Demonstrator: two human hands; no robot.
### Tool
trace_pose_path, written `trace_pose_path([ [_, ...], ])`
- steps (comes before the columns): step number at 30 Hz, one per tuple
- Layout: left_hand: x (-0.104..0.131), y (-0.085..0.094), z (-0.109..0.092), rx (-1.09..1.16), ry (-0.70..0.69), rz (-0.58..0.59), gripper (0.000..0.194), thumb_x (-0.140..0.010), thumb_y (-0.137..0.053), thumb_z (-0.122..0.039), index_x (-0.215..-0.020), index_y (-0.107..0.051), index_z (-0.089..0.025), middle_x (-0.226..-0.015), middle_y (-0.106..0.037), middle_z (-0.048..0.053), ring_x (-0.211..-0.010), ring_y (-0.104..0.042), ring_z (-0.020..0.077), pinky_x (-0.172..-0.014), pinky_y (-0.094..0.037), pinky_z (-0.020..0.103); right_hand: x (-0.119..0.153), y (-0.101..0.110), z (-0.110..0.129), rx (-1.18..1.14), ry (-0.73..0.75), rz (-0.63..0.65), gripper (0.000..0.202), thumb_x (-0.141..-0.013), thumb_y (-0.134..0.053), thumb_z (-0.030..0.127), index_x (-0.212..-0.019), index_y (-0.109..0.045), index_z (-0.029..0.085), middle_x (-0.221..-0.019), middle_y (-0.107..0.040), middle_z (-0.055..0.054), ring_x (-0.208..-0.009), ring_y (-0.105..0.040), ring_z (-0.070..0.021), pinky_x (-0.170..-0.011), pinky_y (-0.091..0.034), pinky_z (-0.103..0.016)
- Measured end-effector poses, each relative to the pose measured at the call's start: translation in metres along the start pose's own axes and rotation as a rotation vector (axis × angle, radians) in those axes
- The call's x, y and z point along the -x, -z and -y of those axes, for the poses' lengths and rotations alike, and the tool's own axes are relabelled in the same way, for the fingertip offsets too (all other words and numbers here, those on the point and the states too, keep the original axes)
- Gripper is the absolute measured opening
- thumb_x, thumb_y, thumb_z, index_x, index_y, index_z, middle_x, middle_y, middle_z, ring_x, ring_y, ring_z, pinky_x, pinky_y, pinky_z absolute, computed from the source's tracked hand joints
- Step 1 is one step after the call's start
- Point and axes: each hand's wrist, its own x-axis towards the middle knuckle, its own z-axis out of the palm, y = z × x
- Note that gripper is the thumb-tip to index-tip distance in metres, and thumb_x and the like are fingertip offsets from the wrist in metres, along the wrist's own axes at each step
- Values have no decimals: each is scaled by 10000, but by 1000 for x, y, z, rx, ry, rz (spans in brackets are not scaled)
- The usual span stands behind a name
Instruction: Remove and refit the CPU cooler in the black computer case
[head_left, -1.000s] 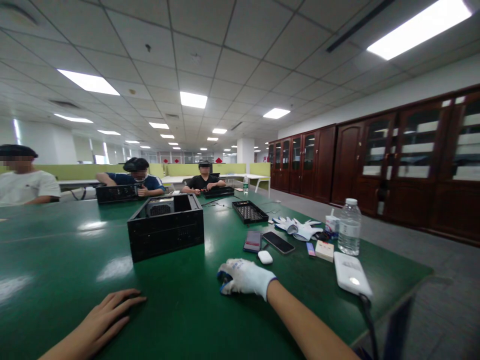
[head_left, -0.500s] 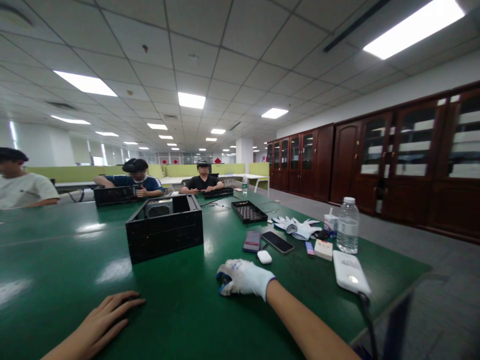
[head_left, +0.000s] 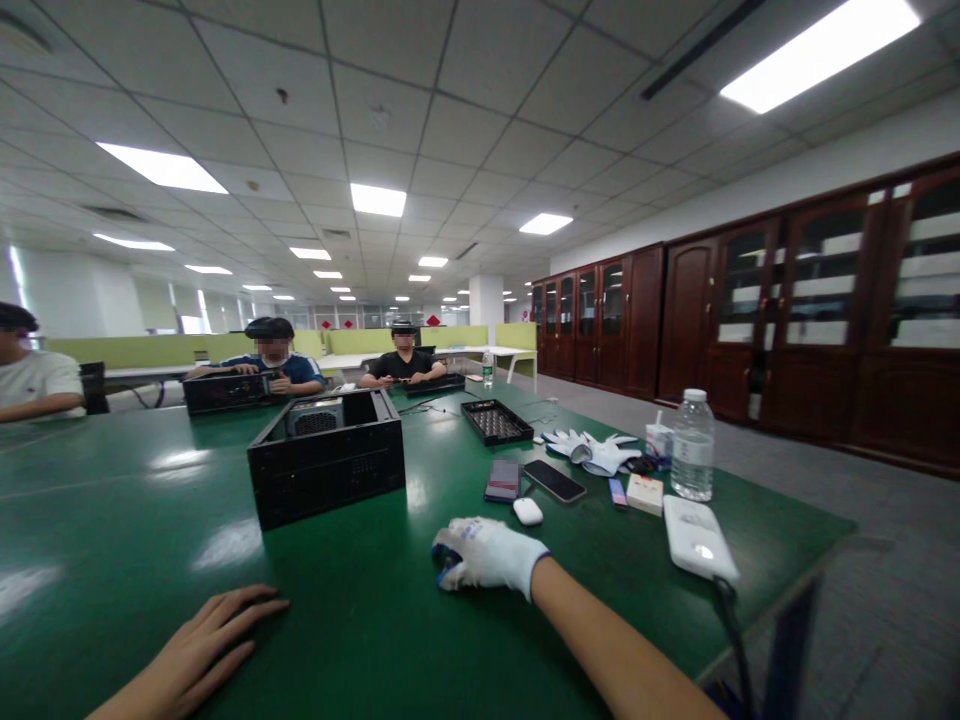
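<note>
Bare and palm down, my left hand (head_left: 214, 640) rests on the green table (head_left: 352, 620) with its fingers stretched out, holding nothing. My right hand (head_left: 487, 555) wears a white work glove with a blue palm. Its fingers are curled in on the table, with something dark showing between them that I cannot make out. Beyond my hands stands a black computer case (head_left: 330, 475), open at the top, with a power supply (head_left: 315, 420) inside. Close behind my gloved hand lie a white earbud case (head_left: 528, 512), a dark phone (head_left: 555, 481) and a dark flat item (head_left: 503, 481).
On the right are white gloves (head_left: 592, 452), a small box (head_left: 645, 494), a water bottle (head_left: 693, 450) and a white device (head_left: 699, 538) with a cable. Farther back lies a black panel (head_left: 496, 423). Several people sit across the table, one by another computer case (head_left: 225, 392).
The view has shifted very slightly. At the far left, a person has leaned left and their forearm now lies along the table edge. My hands have stayed put.
</note>
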Motion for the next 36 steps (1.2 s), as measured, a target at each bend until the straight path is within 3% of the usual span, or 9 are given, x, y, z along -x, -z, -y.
trace_pose_path([
  [13, 1, 1, 4, -16, -3, 22, 415, -1076, -450, -453, -1465, -590, -473, -1456, -666, -22, -1265, -671, 273, -1067, -589, 411, 7, 11, 13, 63, -10, 60, 580, -881, -712, 514, -1410, -646, 287, -1382, -678, -134, -1185, -700, -385, -843, -600, -453],
  [20, 3, -1, 7, 1, 18, 7, 392, -1076, -458, -465, -1438, -606, -481, -1469, -659, -43, -1302, -657, 263, -1110, -560, 396, 5, 9, 15, 85, -11, 66, 568, -864, -716, 508, -1393, -654, 310, -1356, -694, -112, -1146, -720, -370, -808, -606, -430],
  [30, -1, 9, -4, -42, 21, 35, 413, -1056, -454, -421, -1424, -637, -466, -1455, -683, -35, -1282, -676, 276, -1087, -576, 391, 9, 9, 20, 103, 36, 63, 565, -883, -702, 482, -1406, -648, 274, -1342, -694, -132, -1131, -722, -381, -813, -613, -466],
  [36, 0, 7, 2, -43, 35, 45, 418, -1043, -468, -401, -1416, -643, -475, -1463, -680, -39, -1293, -674, 281, -1090, -574, 400, 7, 6, 20, 73, 52, 65, 568, -873, -710, 464, -1404, -649, 274, -1345, -691, -139, -1128, -717, -395, -790, -608, -480],
])
